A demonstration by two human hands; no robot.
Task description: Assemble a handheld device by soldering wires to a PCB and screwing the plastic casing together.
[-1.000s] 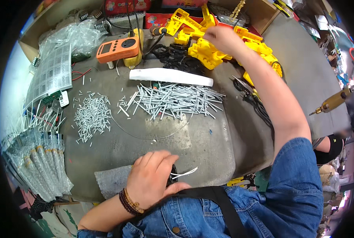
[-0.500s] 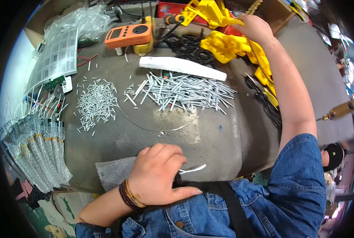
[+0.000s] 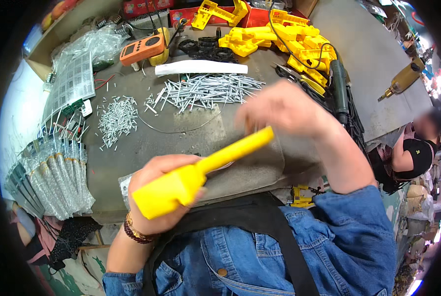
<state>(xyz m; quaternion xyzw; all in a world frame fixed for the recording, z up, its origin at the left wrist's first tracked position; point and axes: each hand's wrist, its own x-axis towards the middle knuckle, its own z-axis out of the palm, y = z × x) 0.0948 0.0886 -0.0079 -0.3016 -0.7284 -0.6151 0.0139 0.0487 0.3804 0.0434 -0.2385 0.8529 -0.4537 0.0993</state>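
My left hand (image 3: 149,223) is closed round the wide end of a yellow plastic tool housing (image 3: 173,190), held over the near part of the table. The housing's long narrow handle slants up to the right. Just beyond the handle's tip is my right hand (image 3: 284,111), blurred by motion. Its fingers are too smeared to show whether they hold anything. Ahead of the hands lie a heap of long silvery screws (image 3: 205,91) and, to its left, a heap of short silvery screws (image 3: 116,121).
More yellow housings (image 3: 299,42) are piled far right, beside a dark cylindrical tool (image 3: 339,91). An orange meter (image 3: 141,49) and a white strip (image 3: 200,67) lie at the back. Bubble-wrapped parts (image 3: 57,185) stand left. Another person (image 3: 418,148) sits at right.
My right hand has come back toward me from the far yellow pile. My left hand, earlier resting at the table's near edge, now grips a yellow housing. The whole view has shifted.
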